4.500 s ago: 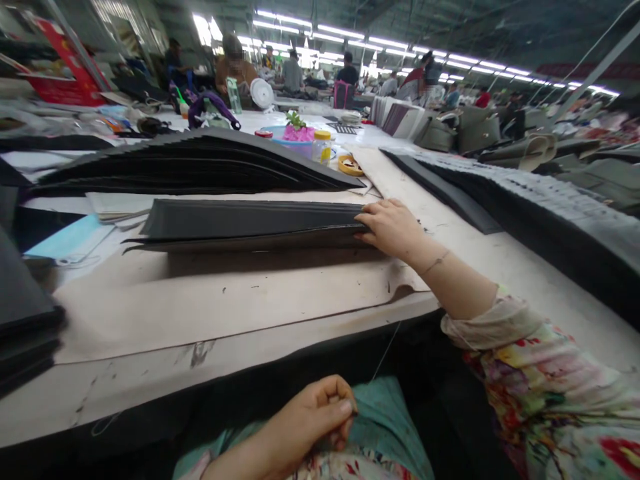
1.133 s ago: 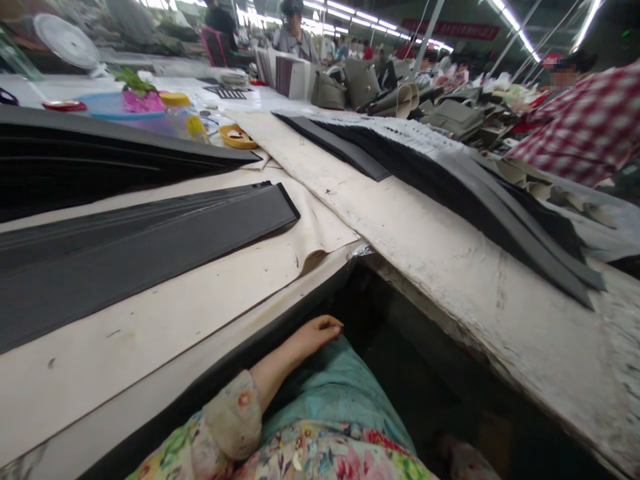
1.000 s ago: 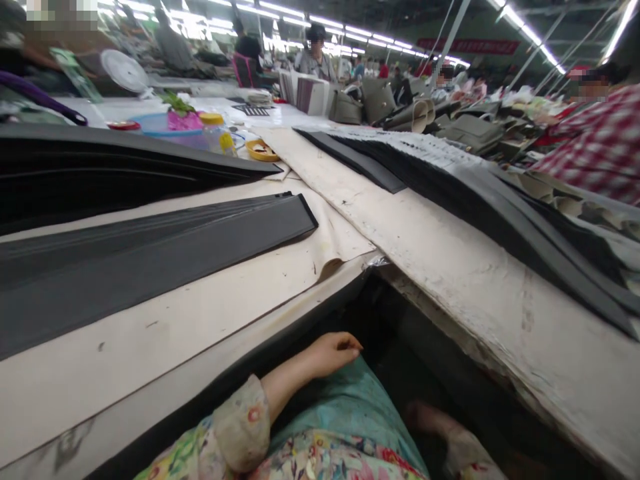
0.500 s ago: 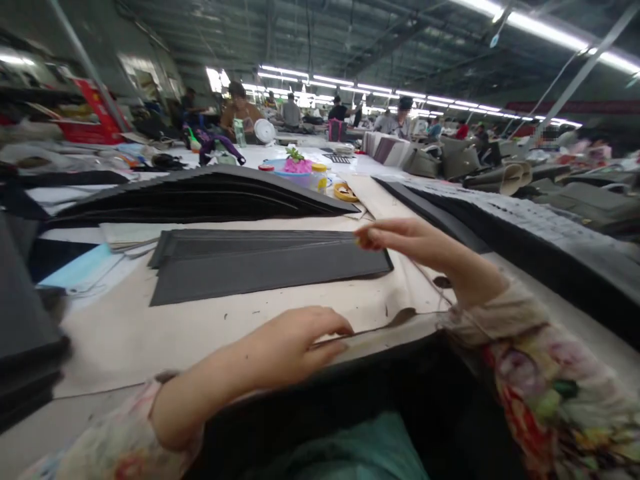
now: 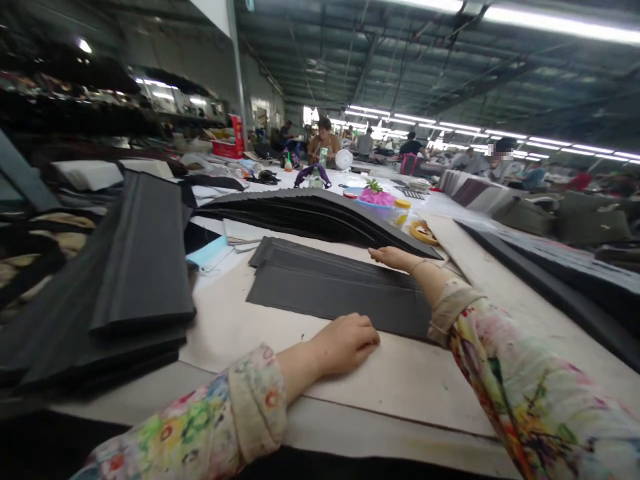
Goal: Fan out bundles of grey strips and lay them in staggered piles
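My left hand (image 5: 353,343) rests on the pale board (image 5: 425,373) with its fingers curled in, just in front of the dark grey strips. Nothing sticks out of it, though its underside is hidden. Stretched forward above the strips, my right hand (image 5: 393,258) has its fingers extended towards the near edge of a stack of black sheets (image 5: 320,212). Whether the fingertips touch that stack I cannot tell. The flat grey strips (image 5: 325,290) lie overlapping on the board between my two hands; my right forearm covers their right end.
More long dark strips (image 5: 145,253) are piled at the left, near a light blue face mask (image 5: 207,253). Behind the black stack stand a basin with pink cloth (image 5: 375,197), a yellow-lidded jar (image 5: 401,212) and a roll of tape (image 5: 423,233). Black sheets (image 5: 540,293) line the right side.
My view has swung to the left. My right hand has moved from the strips' right end towards the black stack, its fingers straightening. My left hand's fingers have curled in on the board.
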`<state>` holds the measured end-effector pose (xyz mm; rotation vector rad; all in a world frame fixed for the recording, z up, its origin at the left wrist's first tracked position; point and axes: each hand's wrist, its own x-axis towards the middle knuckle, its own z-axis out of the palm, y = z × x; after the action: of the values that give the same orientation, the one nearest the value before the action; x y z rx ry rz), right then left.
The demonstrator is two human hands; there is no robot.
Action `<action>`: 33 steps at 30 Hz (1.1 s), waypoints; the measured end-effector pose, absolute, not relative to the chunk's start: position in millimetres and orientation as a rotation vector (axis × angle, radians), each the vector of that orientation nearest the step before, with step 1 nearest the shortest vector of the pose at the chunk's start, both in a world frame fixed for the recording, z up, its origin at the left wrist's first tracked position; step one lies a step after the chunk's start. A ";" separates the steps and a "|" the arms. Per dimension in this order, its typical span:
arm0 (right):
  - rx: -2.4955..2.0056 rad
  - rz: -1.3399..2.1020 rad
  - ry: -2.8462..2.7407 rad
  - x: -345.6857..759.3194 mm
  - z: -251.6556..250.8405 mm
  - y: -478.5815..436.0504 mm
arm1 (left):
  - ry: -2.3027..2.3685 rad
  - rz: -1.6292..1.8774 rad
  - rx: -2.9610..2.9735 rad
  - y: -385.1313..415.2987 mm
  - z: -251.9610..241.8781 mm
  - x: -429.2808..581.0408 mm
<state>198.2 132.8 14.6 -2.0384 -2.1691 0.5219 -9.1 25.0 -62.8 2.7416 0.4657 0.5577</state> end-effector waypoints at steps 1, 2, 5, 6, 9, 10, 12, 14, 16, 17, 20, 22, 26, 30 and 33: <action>-2.043 0.523 -2.178 194.7 9.6 139.1 | 0.488 0.561 2.748 26.8 -63.0 -9.3; -2.048 0.519 -2.182 191.5 4.9 144.4 | 0.509 0.565 2.751 28.6 -63.3 -9.5; -2.055 0.494 -2.185 184.2 -6.2 153.0 | 0.553 0.580 2.747 32.8 -64.8 -9.7; -2.053 0.487 -2.190 182.5 -8.3 153.6 | 0.564 0.586 2.743 33.6 -65.4 -9.5; -2.020 0.487 -2.227 179.8 -8.1 149.4 | 0.606 0.584 2.735 34.5 -67.0 -8.5; -1.995 0.487 -2.246 179.6 -5.5 146.2 | 0.620 0.581 2.735 34.6 -67.4 -8.2; -1.916 0.479 -2.296 179.3 3.2 136.7 | 0.653 0.577 2.739 34.6 -67.8 -7.7; -1.819 0.462 -2.355 178.0 14.6 122.9 | 0.700 0.576 2.745 34.3 -67.7 -7.3; -1.738 0.440 -2.411 174.3 24.7 105.0 | 0.751 0.584 2.744 33.4 -67.1 -6.8; -1.708 0.413 -2.445 171.3 27.7 95.0 | 0.769 0.595 2.741 32.6 -66.6 -6.3; -1.660 0.210 -2.539 159.5 24.5 65.6 | 0.700 0.622 2.739 27.6 -65.2 -4.3; -1.682 0.024 -2.539 152.2 14.9 50.8 | 0.556 0.598 2.756 23.0 -64.8 -2.5; -1.733 -0.111 -2.498 145.6 4.0 39.7 | 0.368 0.543 2.754 16.1 -65.6 -0.2; -1.656 -0.060 -2.534 145.7 17.9 39.0 | 0.375 0.563 2.651 16.9 -65.6 -1.7; -1.649 -0.126 -2.556 146.9 24.5 34.8 | 0.351 0.555 2.596 18.4 -64.7 -3.4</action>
<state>146.9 34.8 24.5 -1.6494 -2.5559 -0.1256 -3.4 18.4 -64.7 2.5959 0.3513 0.5545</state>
